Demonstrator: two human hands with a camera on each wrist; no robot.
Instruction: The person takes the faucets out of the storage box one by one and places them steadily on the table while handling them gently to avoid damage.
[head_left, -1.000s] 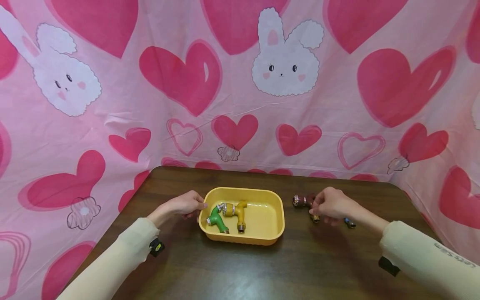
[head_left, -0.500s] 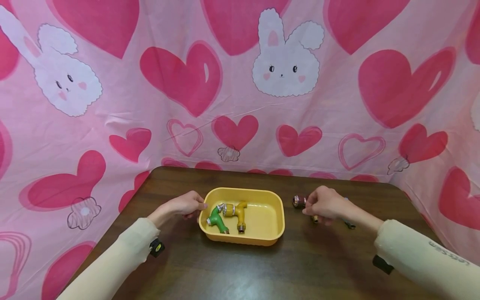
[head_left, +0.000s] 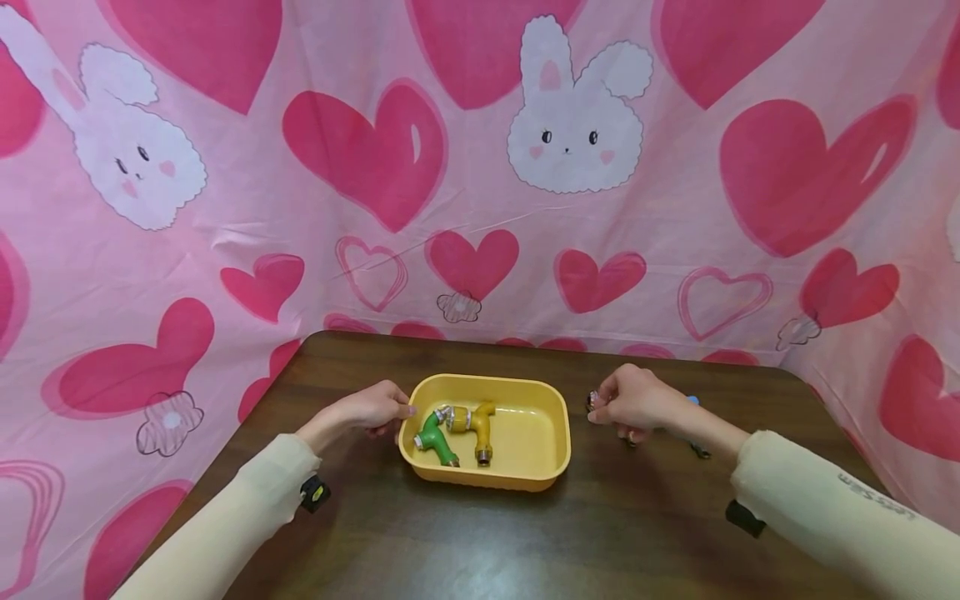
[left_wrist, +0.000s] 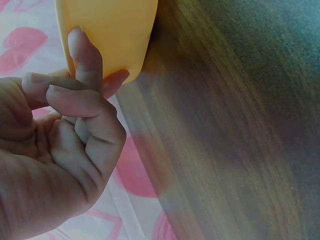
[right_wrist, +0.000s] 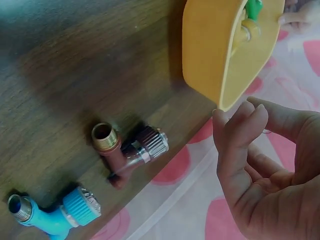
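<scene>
At the left end of a yellow plastic basin [head_left: 536,429], my left hand [head_left: 375,408] pinches the rim. Inside the basin, a green faucet [head_left: 433,437] and a yellow faucet [head_left: 481,429] lie side by side. My right hand [head_left: 633,400] hovers to the right of the basin, fingers curled in with the thumb tip close to them, holding nothing. The right wrist view shows a dark red faucet [right_wrist: 116,161] with a silver-ringed knob lying on the table, apart from the fingers. In the head view that hand mostly hides it.
Farther right lies a blue faucet [right_wrist: 47,221], largely hidden behind the right wrist in the head view. Everything stands on a dark wooden table [head_left: 465,542]. A pink cloth [head_left: 465,200] with hearts and rabbits hangs behind and at both sides.
My right hand has moved left over the dark red faucet, hiding more of it. More of the blue faucet now shows behind the wrist. The left hand and basin have stayed put.
</scene>
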